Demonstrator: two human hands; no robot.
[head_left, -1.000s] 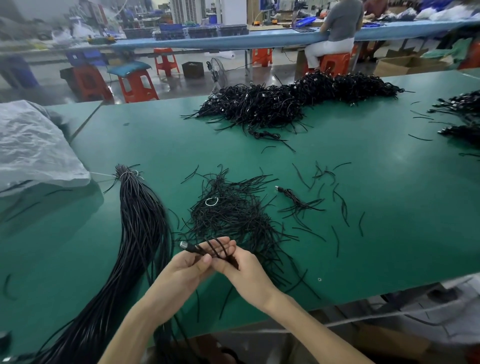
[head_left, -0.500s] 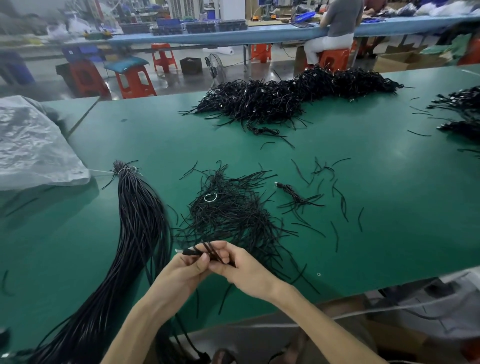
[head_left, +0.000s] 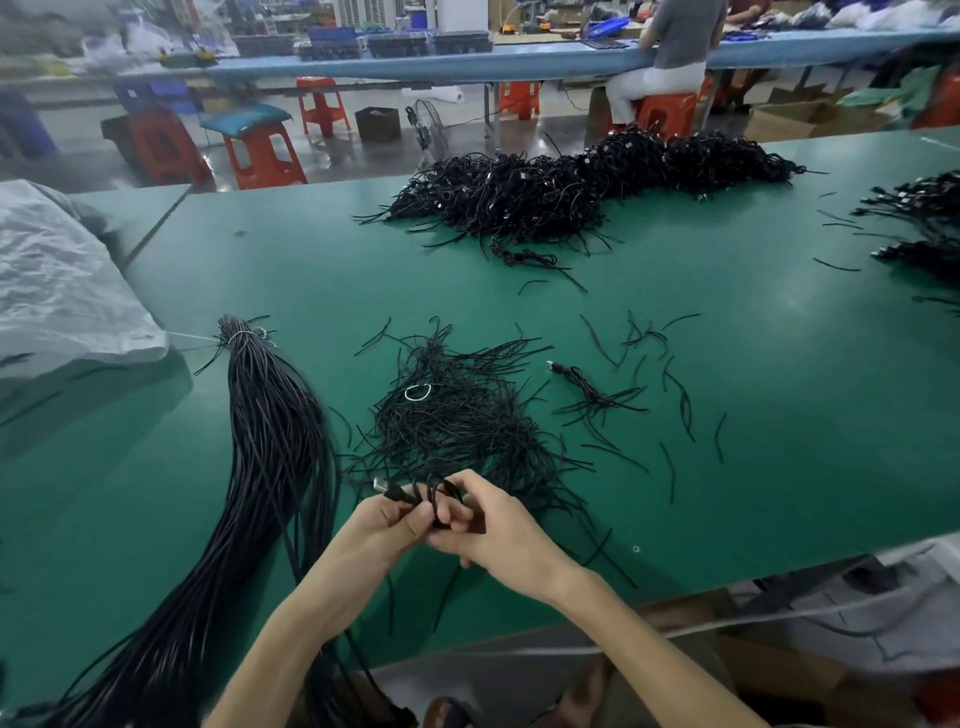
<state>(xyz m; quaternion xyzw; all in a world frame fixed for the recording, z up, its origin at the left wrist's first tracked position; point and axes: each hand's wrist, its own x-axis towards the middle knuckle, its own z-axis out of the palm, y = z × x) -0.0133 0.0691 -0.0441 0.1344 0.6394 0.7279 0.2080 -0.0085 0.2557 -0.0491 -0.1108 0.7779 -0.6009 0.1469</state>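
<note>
Both hands are bunched together just above the near edge of the green worktop (head_left: 727, 467), and the thin black cable with the silver plug tip (head_left: 410, 500) sits right between them. The left hand (head_left: 387, 527) pinches it just behind the plug, and the right hand (head_left: 501, 532) has its fingers curled round the cable's loops. Just beyond them is the loose pile of short black ties (head_left: 457, 421), with the long tied bundle of black cables (head_left: 270, 467) off to the left.

- I have a single view, worn on the person's head, facing forward and down over the green table (head_left: 779, 493).
- Left hand (head_left: 379, 530) and right hand (head_left: 504, 535) sit close at 6 o'clock; the blue bench (head_left: 467, 65) lies far at 12.
</note>
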